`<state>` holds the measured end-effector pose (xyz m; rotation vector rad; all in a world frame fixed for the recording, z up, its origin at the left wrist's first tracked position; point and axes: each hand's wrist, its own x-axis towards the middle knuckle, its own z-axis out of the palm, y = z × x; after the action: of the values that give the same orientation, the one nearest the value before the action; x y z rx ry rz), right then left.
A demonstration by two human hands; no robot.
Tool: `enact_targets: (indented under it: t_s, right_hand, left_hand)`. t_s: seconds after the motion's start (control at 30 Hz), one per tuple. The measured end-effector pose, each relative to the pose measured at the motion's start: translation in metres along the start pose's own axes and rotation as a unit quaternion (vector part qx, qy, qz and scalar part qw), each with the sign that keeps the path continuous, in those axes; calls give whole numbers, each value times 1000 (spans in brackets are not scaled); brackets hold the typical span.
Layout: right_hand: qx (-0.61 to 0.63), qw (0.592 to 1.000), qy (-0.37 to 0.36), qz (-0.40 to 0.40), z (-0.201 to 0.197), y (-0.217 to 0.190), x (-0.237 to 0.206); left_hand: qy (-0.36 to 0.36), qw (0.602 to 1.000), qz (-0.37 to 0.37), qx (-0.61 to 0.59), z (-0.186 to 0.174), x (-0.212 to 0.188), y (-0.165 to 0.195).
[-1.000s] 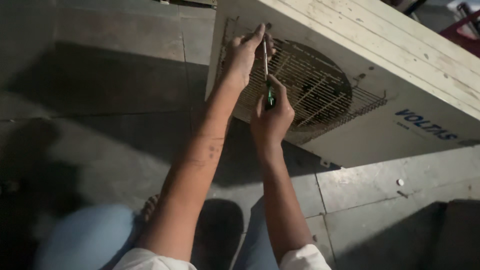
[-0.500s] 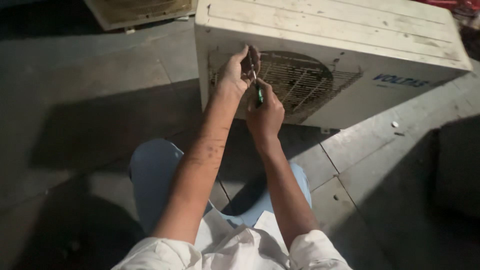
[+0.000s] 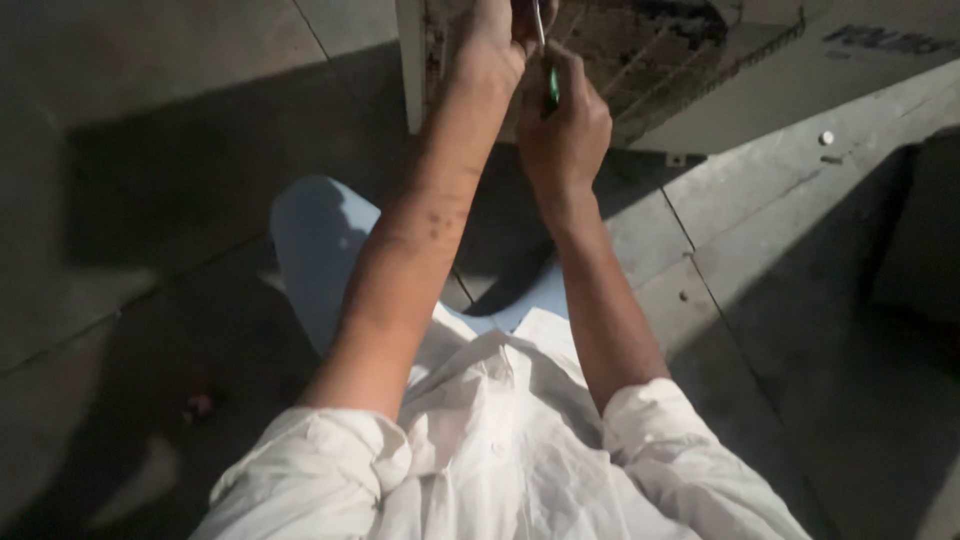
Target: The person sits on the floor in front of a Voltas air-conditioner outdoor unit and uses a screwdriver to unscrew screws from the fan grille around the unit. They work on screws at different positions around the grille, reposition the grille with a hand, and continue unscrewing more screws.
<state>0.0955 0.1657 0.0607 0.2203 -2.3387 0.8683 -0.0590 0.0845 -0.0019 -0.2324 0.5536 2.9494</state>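
A white outdoor air-conditioner unit [image 3: 700,110] with a round wire fan grille [image 3: 650,50] stands on the floor at the top of the view. My right hand [image 3: 565,125] is closed around the green handle of a screwdriver [image 3: 549,85], whose metal shaft points up toward the grille's left edge. My left hand [image 3: 495,40] is raised at the grille beside the shaft's tip; its fingers are cut off by the top of the frame. Both forearms reach forward from white rolled sleeves.
Grey paved floor [image 3: 160,150] lies all around, with deep shadow at the right. My knees in light blue trousers [image 3: 320,250] are below the arms. A small white cap-like object [image 3: 826,138] and a screw lie on the floor right of the unit.
The view has tilted down and closer, so the unit's top is now out of frame. Both hands stay at the grille's left edge with the screwdriver.
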Motion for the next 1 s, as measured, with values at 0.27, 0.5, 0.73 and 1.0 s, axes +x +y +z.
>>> enact_targets:
  t_s: [0.27,0.5,0.73,1.0]
  right_hand:
    - [-42,999,22,11,-8,-11,9]
    - [-88,995,-9,37,-10,-14,16]
    - [-122,990,-38,59,-12,-20,23]
    - [-113,992,0,57,1,-15,15]
  left_hand:
    - [-34,993,-85,70,4,10,11]
    - [38,988,-110,102,5,20,12]
    - [70,979,-140,130,-3,20,18]
    - [28,977,-156,144,-13,20,19]
